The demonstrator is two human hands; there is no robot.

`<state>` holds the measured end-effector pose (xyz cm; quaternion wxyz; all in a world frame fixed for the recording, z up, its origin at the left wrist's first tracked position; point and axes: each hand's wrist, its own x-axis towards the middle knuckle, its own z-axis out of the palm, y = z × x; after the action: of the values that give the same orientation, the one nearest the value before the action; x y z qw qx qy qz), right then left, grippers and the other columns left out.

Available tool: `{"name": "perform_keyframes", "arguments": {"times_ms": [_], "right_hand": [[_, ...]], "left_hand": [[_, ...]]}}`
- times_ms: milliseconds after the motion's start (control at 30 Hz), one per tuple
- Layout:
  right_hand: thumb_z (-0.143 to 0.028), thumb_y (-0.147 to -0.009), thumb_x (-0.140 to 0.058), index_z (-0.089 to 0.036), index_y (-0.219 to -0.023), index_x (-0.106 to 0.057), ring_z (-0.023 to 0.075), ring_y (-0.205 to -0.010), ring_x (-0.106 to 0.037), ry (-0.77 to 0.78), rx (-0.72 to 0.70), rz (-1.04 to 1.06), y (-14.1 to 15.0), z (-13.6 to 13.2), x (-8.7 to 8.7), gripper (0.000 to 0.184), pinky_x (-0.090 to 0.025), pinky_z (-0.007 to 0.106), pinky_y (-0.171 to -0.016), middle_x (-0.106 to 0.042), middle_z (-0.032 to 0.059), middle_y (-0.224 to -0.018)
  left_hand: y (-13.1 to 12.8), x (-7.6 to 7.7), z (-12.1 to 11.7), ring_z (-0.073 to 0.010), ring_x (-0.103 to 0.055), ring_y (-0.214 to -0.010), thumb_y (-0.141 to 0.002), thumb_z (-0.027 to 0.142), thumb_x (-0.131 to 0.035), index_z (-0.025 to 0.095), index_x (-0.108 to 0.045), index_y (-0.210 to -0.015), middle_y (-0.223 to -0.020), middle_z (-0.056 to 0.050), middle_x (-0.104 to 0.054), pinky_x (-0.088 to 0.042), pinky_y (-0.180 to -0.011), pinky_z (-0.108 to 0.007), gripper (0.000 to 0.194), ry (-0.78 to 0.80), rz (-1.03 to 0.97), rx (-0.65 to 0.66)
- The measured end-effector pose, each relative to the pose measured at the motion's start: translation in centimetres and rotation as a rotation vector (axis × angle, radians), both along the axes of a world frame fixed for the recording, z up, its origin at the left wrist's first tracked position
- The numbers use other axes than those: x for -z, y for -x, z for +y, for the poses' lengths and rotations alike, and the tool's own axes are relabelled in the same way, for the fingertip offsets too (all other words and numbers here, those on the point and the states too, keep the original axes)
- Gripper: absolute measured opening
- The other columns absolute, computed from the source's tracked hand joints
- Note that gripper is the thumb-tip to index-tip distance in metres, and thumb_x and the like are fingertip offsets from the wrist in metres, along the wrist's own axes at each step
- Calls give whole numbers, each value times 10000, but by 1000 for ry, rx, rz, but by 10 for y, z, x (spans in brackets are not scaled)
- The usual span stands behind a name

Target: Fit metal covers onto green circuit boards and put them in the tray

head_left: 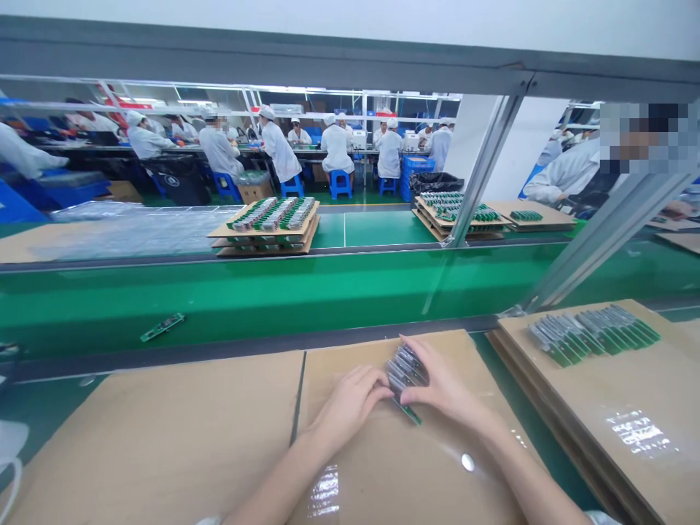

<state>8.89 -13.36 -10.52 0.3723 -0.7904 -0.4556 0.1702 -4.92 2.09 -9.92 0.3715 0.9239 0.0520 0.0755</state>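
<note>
A small bunch of green circuit boards (403,370) lies on a brown cardboard sheet (383,467) in front of me. My left hand (350,401) pinches the bunch from the left with its fingers curled. From the right, my right hand (440,379) covers and grips the same bunch, fingers stretched over the boards. One board's end (409,414) sticks out below the hands.
A second cardboard sheet (153,437) lies to the left. Stacked cardboard (628,437) with a row of boards (593,332) sits at right. A single board (162,327) lies on the green conveyor belt (273,299). Beyond it are more board trays (267,222) and seated workers in white.
</note>
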Motion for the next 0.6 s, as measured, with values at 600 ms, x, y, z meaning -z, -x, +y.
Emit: {"name": "perform_keyframes", "arguments": {"times_ms": [600], "right_hand": [[-329,-703,-668,-140,-1451,-229,369,-1375,-248,74,118,-394,29,18,16,888,-311,553,-1038,-260,237,-1498]], "left_hand": [[-49,2,-31,-179,-198,-1413,-927,542,-218,183,-178,-1461,-1557,-89,-193,-248,-1137,-330,644,610,9,-194]]}}
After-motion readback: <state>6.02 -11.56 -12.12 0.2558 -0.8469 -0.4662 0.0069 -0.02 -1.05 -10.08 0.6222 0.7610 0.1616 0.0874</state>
